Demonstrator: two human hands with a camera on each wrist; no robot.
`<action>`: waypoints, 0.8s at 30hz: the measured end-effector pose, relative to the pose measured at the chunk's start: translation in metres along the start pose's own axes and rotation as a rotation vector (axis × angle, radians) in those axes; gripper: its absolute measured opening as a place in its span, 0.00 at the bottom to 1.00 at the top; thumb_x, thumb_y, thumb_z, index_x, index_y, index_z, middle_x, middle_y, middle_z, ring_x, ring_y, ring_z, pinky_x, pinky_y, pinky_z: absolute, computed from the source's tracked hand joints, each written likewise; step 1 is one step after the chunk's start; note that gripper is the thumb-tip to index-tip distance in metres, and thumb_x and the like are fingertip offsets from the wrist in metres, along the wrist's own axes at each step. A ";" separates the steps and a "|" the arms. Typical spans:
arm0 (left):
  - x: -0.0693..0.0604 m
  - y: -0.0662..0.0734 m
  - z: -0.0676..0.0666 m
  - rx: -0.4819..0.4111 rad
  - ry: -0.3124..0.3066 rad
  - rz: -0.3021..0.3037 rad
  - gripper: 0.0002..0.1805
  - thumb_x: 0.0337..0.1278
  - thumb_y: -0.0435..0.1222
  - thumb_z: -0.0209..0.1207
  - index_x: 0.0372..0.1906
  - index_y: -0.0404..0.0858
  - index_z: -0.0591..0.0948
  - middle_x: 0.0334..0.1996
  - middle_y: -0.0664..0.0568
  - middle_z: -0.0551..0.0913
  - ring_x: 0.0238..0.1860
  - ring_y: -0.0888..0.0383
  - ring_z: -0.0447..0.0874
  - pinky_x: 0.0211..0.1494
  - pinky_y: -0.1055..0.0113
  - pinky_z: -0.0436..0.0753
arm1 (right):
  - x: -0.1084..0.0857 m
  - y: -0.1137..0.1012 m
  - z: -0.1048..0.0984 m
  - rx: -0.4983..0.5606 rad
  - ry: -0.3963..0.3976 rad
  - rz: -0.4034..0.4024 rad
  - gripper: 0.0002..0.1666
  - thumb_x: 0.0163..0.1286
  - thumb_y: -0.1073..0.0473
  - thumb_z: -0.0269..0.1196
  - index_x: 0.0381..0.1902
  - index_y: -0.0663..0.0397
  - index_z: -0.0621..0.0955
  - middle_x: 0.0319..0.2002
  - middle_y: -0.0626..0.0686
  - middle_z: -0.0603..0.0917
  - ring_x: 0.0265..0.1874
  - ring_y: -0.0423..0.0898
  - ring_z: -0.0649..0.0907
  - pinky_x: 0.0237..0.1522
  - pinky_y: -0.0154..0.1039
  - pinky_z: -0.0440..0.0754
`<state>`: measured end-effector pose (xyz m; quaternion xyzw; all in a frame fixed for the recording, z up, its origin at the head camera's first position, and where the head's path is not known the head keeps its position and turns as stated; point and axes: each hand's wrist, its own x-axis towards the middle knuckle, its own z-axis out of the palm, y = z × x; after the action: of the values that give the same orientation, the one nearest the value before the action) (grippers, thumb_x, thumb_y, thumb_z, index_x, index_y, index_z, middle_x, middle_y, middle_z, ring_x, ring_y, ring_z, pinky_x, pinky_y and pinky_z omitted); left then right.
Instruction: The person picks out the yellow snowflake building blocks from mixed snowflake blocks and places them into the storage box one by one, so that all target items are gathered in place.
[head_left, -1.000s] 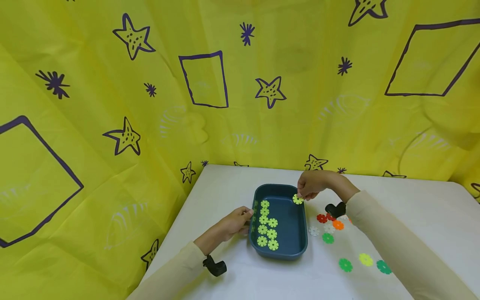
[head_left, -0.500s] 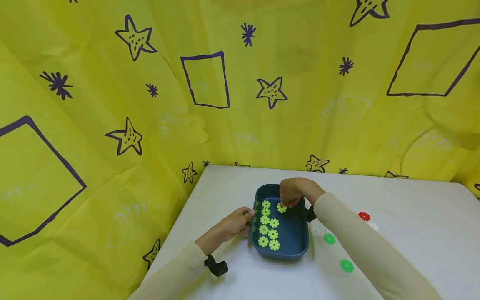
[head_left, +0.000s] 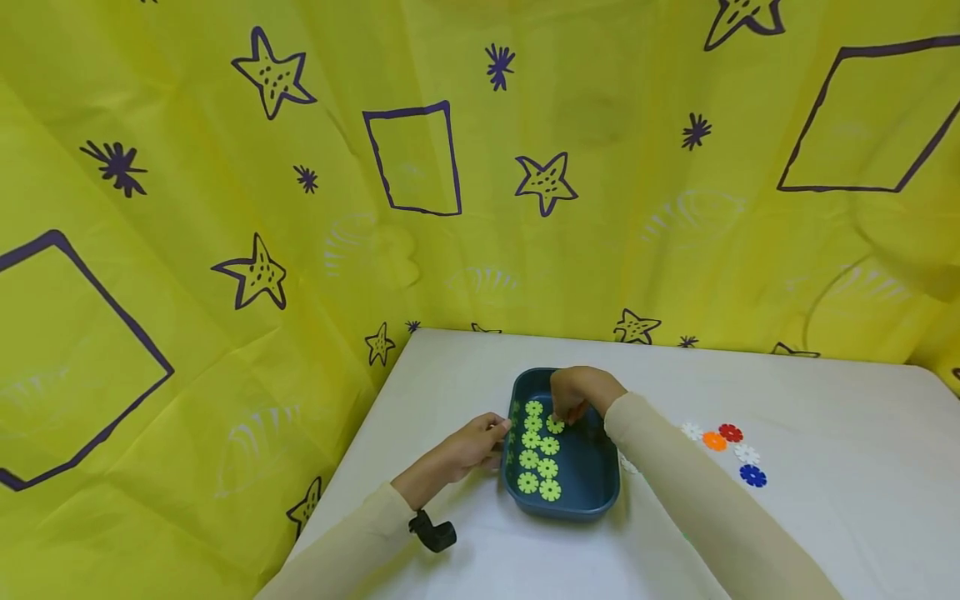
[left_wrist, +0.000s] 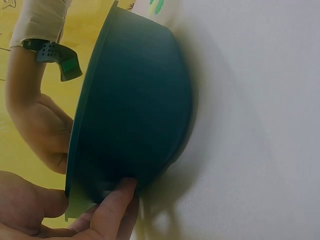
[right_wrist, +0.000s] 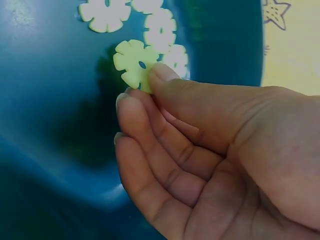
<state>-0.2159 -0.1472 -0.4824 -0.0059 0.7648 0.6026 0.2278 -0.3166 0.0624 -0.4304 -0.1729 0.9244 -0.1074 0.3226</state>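
Observation:
A dark teal plastic tray stands on the white table. Along its left side, several yellow-green flower-shaped discs lie flat in two columns. My right hand reaches down into the tray and pinches one more yellow-green disc between thumb and fingers, beside the upper part of the columns. On the tray's left wall, my left hand grips the rim; the left wrist view shows its thumb at the rim and fingers against the outer wall.
Right of the tray, loose discs lie on the table: an orange disc, a red disc, a blue disc and white discs. The right sleeve covers part of that area. A yellow patterned sheet hangs behind the table.
My right hand has carried the yellow-green disc from the tray's upper right rim leftward and down to the columns. The left hand keeps its grip on the rim.

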 end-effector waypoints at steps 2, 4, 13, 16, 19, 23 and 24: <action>0.000 0.000 0.000 0.002 -0.002 0.003 0.18 0.87 0.42 0.47 0.60 0.29 0.73 0.55 0.40 0.80 0.55 0.50 0.82 0.58 0.55 0.87 | 0.002 0.000 0.003 -0.012 0.002 0.024 0.13 0.75 0.57 0.69 0.32 0.60 0.87 0.24 0.51 0.85 0.24 0.42 0.83 0.41 0.38 0.87; -0.001 0.001 0.000 0.001 -0.004 0.001 0.18 0.87 0.42 0.47 0.61 0.29 0.73 0.55 0.40 0.80 0.55 0.49 0.82 0.58 0.54 0.87 | 0.005 -0.001 0.005 -0.031 0.008 0.046 0.14 0.76 0.56 0.69 0.31 0.60 0.87 0.23 0.51 0.84 0.23 0.42 0.82 0.38 0.37 0.84; -0.001 0.001 -0.001 -0.002 -0.001 0.001 0.19 0.87 0.42 0.47 0.61 0.29 0.73 0.56 0.40 0.80 0.56 0.49 0.82 0.58 0.54 0.87 | 0.013 -0.002 0.011 -0.098 0.046 0.085 0.18 0.75 0.54 0.69 0.26 0.58 0.84 0.19 0.49 0.78 0.20 0.42 0.77 0.34 0.38 0.76; 0.000 0.001 -0.001 -0.001 -0.003 0.001 0.19 0.87 0.42 0.47 0.61 0.29 0.73 0.56 0.39 0.80 0.56 0.49 0.82 0.58 0.54 0.87 | 0.015 -0.002 0.012 -0.110 0.059 0.086 0.19 0.75 0.53 0.70 0.24 0.57 0.85 0.20 0.49 0.80 0.21 0.43 0.77 0.34 0.38 0.77; 0.000 0.001 -0.001 -0.008 -0.009 -0.003 0.19 0.87 0.42 0.47 0.62 0.29 0.73 0.56 0.39 0.80 0.56 0.49 0.82 0.58 0.54 0.86 | 0.016 -0.002 0.014 -0.105 0.074 0.084 0.18 0.74 0.53 0.71 0.26 0.57 0.85 0.22 0.50 0.83 0.22 0.43 0.80 0.33 0.38 0.78; 0.001 0.000 -0.001 -0.007 -0.007 -0.015 0.19 0.87 0.42 0.47 0.62 0.30 0.73 0.56 0.40 0.80 0.56 0.49 0.82 0.59 0.54 0.86 | 0.017 -0.002 0.017 -0.072 0.100 0.087 0.16 0.72 0.53 0.73 0.29 0.58 0.85 0.24 0.52 0.86 0.24 0.44 0.83 0.32 0.37 0.80; 0.001 0.000 -0.001 -0.003 -0.006 -0.014 0.19 0.87 0.42 0.47 0.62 0.30 0.73 0.56 0.40 0.80 0.56 0.49 0.82 0.59 0.54 0.86 | 0.017 -0.002 0.017 -0.066 0.104 0.089 0.15 0.71 0.53 0.73 0.30 0.58 0.84 0.24 0.52 0.86 0.24 0.44 0.83 0.31 0.37 0.80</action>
<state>-0.2167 -0.1478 -0.4830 -0.0100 0.7633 0.6020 0.2343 -0.3175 0.0522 -0.4524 -0.1361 0.9498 -0.0712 0.2727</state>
